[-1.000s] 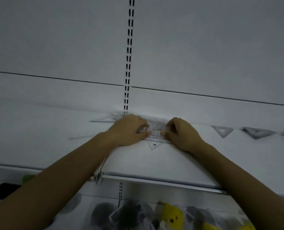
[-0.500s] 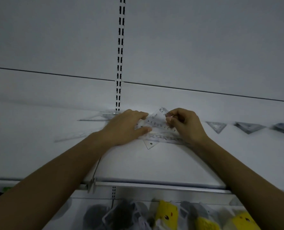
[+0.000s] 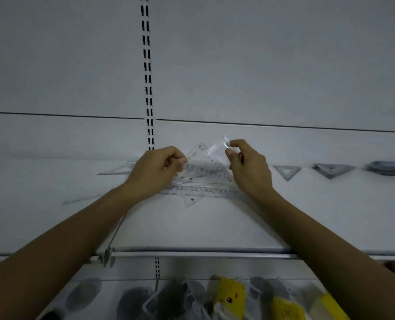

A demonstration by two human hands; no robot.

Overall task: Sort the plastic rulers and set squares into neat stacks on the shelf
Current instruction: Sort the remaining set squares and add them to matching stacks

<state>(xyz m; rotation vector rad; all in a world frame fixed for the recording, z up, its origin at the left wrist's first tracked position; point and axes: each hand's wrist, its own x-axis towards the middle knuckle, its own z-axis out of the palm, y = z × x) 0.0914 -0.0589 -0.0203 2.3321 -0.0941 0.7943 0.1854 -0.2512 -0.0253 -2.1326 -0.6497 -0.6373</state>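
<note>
The left hand (image 3: 156,168) pinches one clear set square (image 3: 197,153); the right hand (image 3: 247,167) pinches one clear strip (image 3: 218,146). Rightward lie one lone triangle (image 3: 287,172) and one grey triangle stack (image 3: 331,170).

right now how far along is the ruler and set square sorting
Done: a small set-square stack, a darker one and a flat stack on the right. In hand: left hand and right hand pinch clear pieces off the mixed pile. Left: that pile and loose pieces further left.
</note>
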